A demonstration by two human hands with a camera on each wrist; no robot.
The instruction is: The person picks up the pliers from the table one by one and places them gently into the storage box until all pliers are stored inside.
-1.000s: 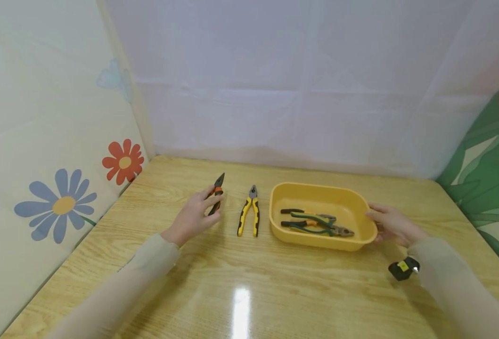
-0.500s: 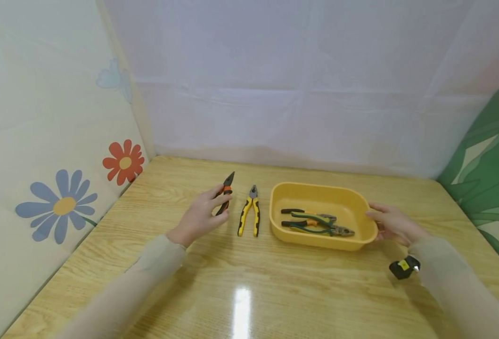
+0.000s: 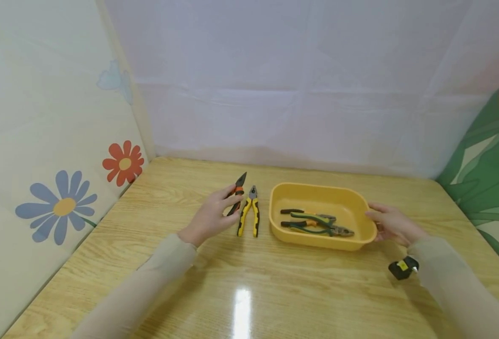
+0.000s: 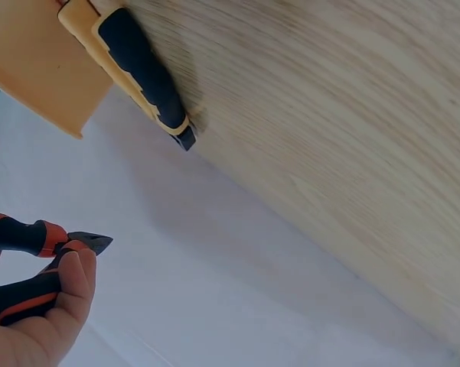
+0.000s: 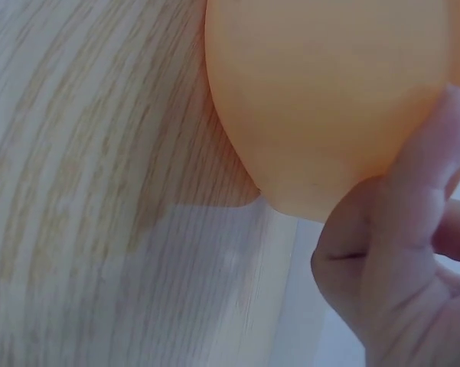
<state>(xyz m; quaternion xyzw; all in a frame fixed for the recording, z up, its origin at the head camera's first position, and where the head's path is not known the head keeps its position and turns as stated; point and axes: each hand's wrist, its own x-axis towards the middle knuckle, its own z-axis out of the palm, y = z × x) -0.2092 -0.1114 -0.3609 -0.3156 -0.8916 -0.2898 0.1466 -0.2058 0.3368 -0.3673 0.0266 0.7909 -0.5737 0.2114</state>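
My left hand [image 3: 211, 214] grips pliers with black and orange handles [image 4: 23, 298], their dark pointed nose [image 3: 241, 179] facing away from me. Just right of that hand, yellow-and-black pliers [image 3: 255, 214] lie on the table with handles spread. My right hand [image 3: 395, 223] holds the right end of a yellow plastic basin [image 3: 321, 242], thumb over the rim; the right wrist view shows the thumb [image 5: 425, 168] against its wall. Inside the basin lie green-handled pliers [image 3: 310, 230] and others with dark and orange handles [image 3: 296, 224], overlapping one another.
The wooden table [image 3: 300, 292] meets a white cloth backdrop [image 3: 274, 117] behind. Flower-printed panels [image 3: 62, 141] stand at left and right. A black device with a yellow mark [image 3: 403, 267] sits at my right wrist.
My left hand has carried the black-and-orange pliers to the right, close to the yellow-and-black pliers. The right hand and the basin have stayed in place.
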